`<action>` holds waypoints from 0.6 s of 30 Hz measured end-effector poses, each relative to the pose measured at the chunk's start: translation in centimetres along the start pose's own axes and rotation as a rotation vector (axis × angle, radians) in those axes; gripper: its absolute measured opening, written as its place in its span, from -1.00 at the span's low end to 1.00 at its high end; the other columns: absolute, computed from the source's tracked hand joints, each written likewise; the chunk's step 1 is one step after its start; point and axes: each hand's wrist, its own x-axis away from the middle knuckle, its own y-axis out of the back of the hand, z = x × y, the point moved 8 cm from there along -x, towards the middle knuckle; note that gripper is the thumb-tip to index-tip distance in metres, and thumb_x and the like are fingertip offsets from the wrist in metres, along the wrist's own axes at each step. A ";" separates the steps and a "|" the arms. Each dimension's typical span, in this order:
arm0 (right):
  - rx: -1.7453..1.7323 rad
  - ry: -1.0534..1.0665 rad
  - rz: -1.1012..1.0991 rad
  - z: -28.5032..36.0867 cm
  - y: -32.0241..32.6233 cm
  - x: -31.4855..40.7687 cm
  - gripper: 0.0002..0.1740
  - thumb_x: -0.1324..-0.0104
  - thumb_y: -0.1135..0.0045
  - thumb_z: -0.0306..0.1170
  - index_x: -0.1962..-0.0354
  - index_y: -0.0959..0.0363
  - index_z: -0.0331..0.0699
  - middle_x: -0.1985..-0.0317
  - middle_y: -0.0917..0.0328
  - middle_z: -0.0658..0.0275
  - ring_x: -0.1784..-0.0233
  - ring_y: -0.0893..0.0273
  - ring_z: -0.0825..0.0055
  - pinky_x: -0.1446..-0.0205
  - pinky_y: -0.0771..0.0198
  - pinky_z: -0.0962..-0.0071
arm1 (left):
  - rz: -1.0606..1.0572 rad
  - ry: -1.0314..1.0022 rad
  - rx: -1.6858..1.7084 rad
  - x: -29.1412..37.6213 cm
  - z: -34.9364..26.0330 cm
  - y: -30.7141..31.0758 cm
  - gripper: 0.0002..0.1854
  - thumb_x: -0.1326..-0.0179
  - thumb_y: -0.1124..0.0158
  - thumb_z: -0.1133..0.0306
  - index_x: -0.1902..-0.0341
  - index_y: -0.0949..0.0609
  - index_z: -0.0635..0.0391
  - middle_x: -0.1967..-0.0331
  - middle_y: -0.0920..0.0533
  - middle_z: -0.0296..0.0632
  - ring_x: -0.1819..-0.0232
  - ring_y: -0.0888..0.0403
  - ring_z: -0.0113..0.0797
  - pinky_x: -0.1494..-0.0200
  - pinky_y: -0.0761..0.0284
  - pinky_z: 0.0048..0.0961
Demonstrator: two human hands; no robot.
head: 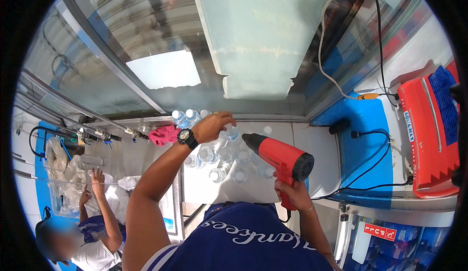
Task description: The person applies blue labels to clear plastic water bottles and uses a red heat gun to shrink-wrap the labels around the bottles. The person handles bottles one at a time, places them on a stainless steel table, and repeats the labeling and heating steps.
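My right hand grips the handle of a red and black heat gun. Its dark nozzle points up and left, towards a clear water bottle with a pale cap. The fingertips of my left hand are at the top of that bottle; whether they grip it is hidden. A black watch sits on my left wrist. Several more capped clear bottles stand on the white counter below my left hand. Others stand along the window ledge, behind that wrist.
A pink cloth lies left of the bottles, near metal taps. Another person's hands are among clear plastic bags at left. Right are a red case, black cables and a glass-door fridge.
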 end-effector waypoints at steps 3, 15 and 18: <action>-0.016 0.024 0.007 0.5 -0.1 -0.4 -0.57 -0.38 -0.30 -0.44 -0.15 -0.43 -0.36 0.35 -0.54 0.32 0.45 -0.51 0.59 0.42 -0.46 0.53 | 0.003 -0.030 0.003 0.4 -0.5 0.3 -0.65 -0.20 -0.27 0.70 -0.04 -0.64 0.11 -0.10 -0.62 -0.11 -0.17 -0.60 0.04 -0.16 -0.57 -0.10; -0.038 -0.047 0.055 -0.3 -0.9 -0.6 -0.56 -0.38 -0.25 -0.41 -0.14 -0.38 -0.40 0.36 -0.51 0.26 0.43 -0.50 0.57 0.43 -0.44 0.53 | -0.151 0.152 -0.092 0.1 0.7 0.5 -0.64 -0.37 -0.32 0.21 -0.10 -0.56 0.16 0.03 -0.64 0.09 0.04 -0.68 0.16 -0.04 -0.60 -0.02; -0.057 -0.014 0.071 -0.6 -1.2 -1.1 -0.58 -0.40 -0.27 -0.41 -0.14 -0.42 -0.37 0.36 -0.53 0.29 0.44 -0.51 0.58 0.43 -0.45 0.52 | -0.199 0.139 -0.128 -0.1 1.4 0.1 -0.61 -0.39 -0.31 0.14 -0.07 -0.55 0.19 0.08 -0.66 0.13 0.07 -0.68 0.17 -0.02 -0.60 0.00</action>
